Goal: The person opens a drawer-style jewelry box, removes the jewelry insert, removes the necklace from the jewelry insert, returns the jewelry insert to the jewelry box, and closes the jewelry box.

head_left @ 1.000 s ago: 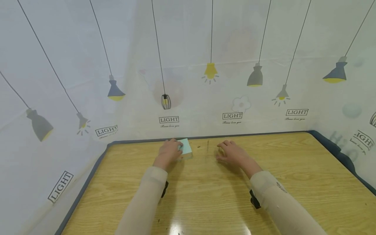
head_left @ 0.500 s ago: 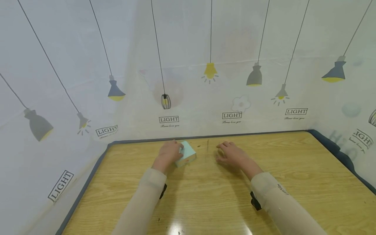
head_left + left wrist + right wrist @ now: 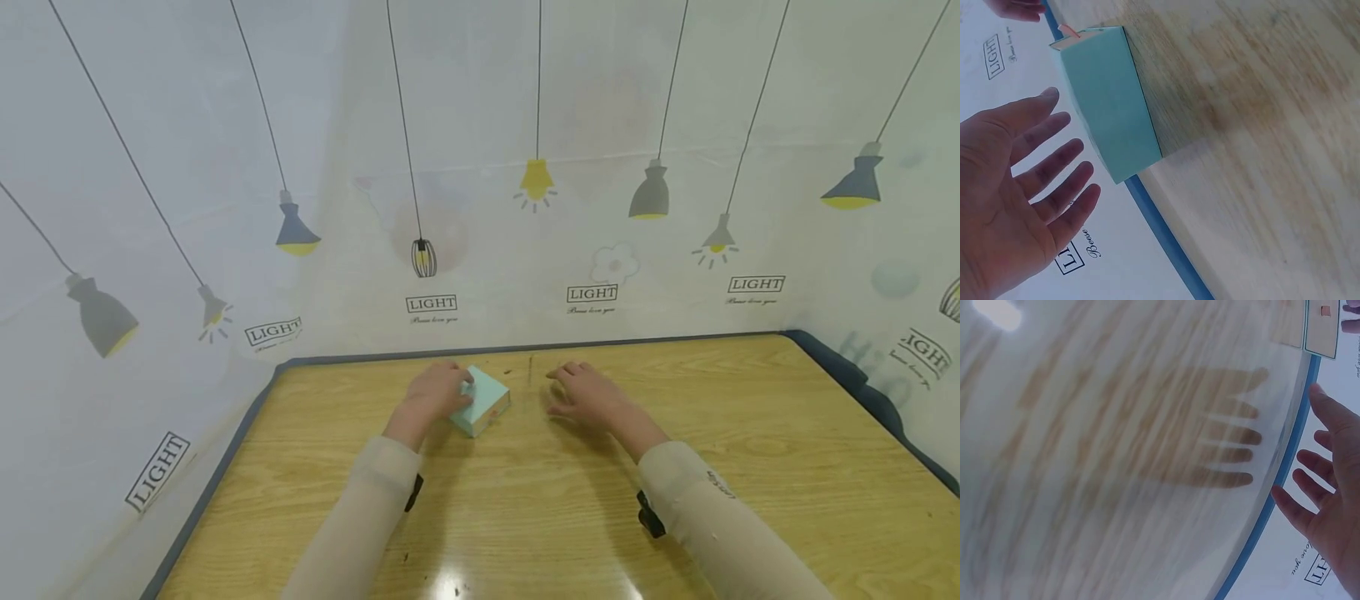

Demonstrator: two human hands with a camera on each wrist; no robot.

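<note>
A mint-green box (image 3: 487, 394) rests on the wooden table, turned at an angle, with a pale end and a small pinkish tab (image 3: 1069, 30) poking out of it in the left wrist view. My left hand (image 3: 429, 397) is at the box's left side, thumb and fingers loosely extended; in its wrist view the fingertips (image 3: 1085, 194) are close to the green face, and contact cannot be made out. Across a gap on the right, my right hand (image 3: 588, 396) hovers over the wood with spread, relaxed fingers and nothing in them. Its shadow (image 3: 1210, 437) falls on the tabletop.
Behind the table's dark blue edge (image 3: 675, 339) hangs a white cloth (image 3: 495, 250) printed with lamps and "LIGHT" lettering. The cloth also runs down both sides. Wood-grain tabletop (image 3: 517, 517) stretches in front of both hands.
The box has rotated beside my left hand and shifted slightly right and nearer to me. My left hand has moved only a little; the right hand has stayed almost still.
</note>
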